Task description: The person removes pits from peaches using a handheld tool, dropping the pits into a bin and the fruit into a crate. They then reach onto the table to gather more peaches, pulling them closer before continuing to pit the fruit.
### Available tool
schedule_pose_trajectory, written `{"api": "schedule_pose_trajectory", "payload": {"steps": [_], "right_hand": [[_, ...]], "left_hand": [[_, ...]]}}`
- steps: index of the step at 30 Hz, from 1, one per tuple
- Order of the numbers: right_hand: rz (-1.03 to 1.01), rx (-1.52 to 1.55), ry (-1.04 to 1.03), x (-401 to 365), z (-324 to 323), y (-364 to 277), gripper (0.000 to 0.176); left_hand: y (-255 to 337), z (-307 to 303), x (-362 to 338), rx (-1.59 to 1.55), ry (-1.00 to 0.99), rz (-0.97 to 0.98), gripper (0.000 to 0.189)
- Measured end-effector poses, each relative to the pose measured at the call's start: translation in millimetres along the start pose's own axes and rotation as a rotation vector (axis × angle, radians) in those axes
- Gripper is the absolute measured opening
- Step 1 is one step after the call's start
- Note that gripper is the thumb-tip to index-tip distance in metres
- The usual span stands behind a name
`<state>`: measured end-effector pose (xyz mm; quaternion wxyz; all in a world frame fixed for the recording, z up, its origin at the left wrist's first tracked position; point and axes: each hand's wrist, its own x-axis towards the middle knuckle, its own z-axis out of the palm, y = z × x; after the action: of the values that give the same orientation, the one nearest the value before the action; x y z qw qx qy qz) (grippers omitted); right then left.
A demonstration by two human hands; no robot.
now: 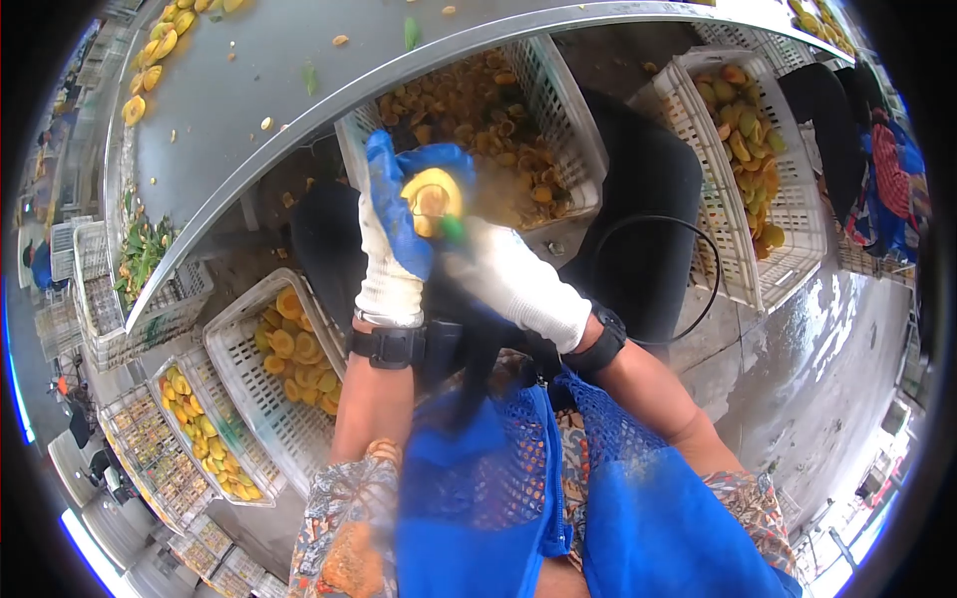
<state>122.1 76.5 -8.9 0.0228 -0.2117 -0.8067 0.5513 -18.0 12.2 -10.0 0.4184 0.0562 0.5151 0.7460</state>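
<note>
A yellow fruit half (pixel 432 199) with a brownish hollow in its middle rests in my left hand (pixel 404 204), which wears a blue and white glove with the fingers curled round it. My right hand (pixel 498 269), in a white glove, is beside the fruit at its lower right and blurred by motion. Something green (pixel 452 229), perhaps a tool handle, shows at its fingertips against the fruit. Both hands are above my lap, in front of a white crate (pixel 578 120) holding many brownish fruit scraps (pixel 498 130).
A metal table (pixel 269 60) with a raised rim curves across the top, with fruit pieces at its far left. White crates of yellow fruit stand at left (pixel 239 349) and right (pixel 698 179). A black cable (pixel 713 249) loops at right. Another person's red and blue clothing (pixel 890 169) shows far right.
</note>
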Motion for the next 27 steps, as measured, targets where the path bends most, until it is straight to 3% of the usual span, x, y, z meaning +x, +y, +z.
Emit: {"api": "schedule_pose_trajectory", "payload": {"steps": [6, 12, 15, 21, 25, 27], "right_hand": [[0.018, 0.037, 0.02, 0, -3, -8, 0.03], [-0.112, -0.016, -0.005, -14, 0, 1, 0.03], [0.051, 0.052, -0.19, -5, -3, 6, 0.03], [-0.036, -0.057, -0.069, 7, 3, 11, 0.031], [0.271, 0.299, 0.176, 2, -20, -23, 0.031], [0.193, 0.269, 0.208, 5, -11, -9, 0.031]], "left_hand": [[-3, 16, -14, 0.081, 0.09, 0.179, 0.064], [-12, 8, -16, 0.141, 0.164, 0.021, 0.066], [-18, -4, -13, 0.204, 0.126, -0.043, 0.067], [-24, -8, -1, 0.004, 0.129, -0.005, 0.06], [-23, -15, -3, -0.283, 0.176, -0.016, 0.051], [-26, -12, -5, -0.351, 0.088, 0.049, 0.053]]}}
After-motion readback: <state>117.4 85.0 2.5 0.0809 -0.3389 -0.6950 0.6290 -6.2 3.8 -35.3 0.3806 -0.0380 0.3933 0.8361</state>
